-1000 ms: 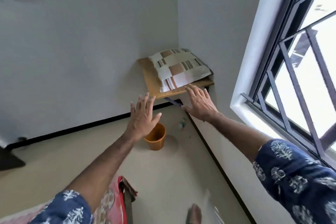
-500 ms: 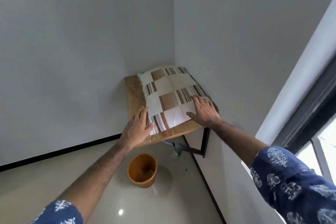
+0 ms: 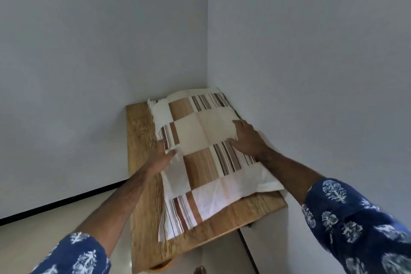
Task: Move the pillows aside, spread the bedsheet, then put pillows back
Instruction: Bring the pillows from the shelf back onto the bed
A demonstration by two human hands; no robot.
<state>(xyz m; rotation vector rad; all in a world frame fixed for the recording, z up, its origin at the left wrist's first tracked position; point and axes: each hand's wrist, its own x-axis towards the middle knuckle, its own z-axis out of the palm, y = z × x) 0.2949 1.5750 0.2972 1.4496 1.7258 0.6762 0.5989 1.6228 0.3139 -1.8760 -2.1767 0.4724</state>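
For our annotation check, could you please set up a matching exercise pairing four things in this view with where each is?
Things:
1. pillow
2. left hand
3. right hand
4. wooden shelf

Places:
A. fixed in the wall corner
B. on the pillow's left edge
C. lying on the shelf
D. on the pillow's wall-side edge

Pairs: 1-C, 2-B, 3-D, 4-A

– Walls? 
– Two plain grey-white walls (image 3: 89, 51) are seen meeting in a corner, with black skirting (image 3: 66, 200) at the base.
– Furniture, floor? 
– A wooden shelf (image 3: 142, 131) is fixed in the corner; glossy beige floor (image 3: 33, 236) is lit softly.
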